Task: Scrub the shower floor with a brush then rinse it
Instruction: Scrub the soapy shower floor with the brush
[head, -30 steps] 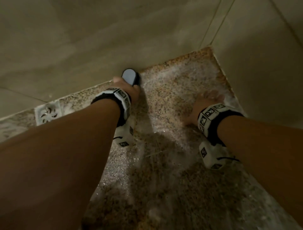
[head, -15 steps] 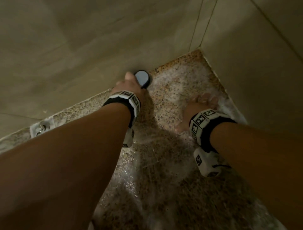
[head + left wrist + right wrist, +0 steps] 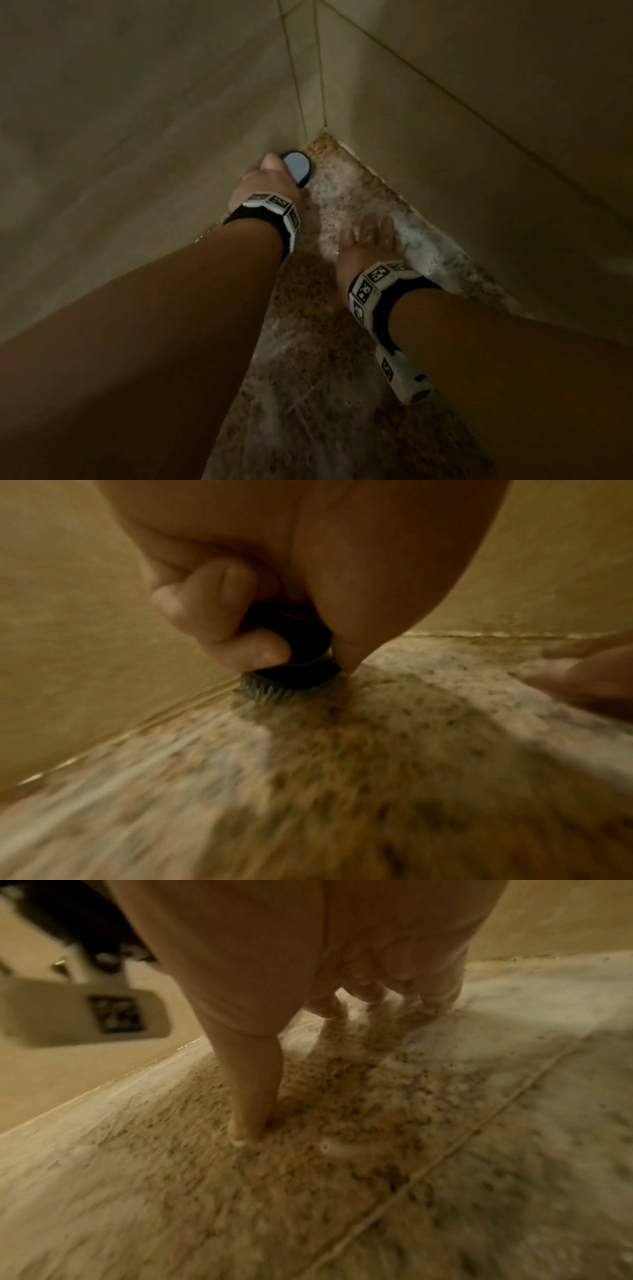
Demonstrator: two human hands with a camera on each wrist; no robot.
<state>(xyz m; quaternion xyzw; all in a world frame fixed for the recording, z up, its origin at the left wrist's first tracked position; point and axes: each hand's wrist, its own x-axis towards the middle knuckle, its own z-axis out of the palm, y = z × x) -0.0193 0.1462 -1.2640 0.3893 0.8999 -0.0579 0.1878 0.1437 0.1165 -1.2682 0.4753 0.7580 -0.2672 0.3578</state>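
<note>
Left fingers (image 3: 219,620): curled round the brush (image 3: 291,666), bristles down on the shower floor (image 3: 342,764); grip low, likely for downward pressure.
Left hand (image 3: 270,185): at the left wall (image 3: 137,137) seam, near the corner.
Right fingers (image 3: 369,993): straight, spread, tips on wet floor, holding nothing; probably bracing.
Right hand (image 3: 366,246): near the right wall (image 3: 479,137).
Edges: walls meet just ahead of the brush.
Open room: toward the body only; suds present, rinse not yet done.

Small round black brush (image 3: 297,168), bristles down on speckled brown floor (image 3: 346,342) at the wall edge near the corner; floor wet, streaked with whitish suds.
</note>
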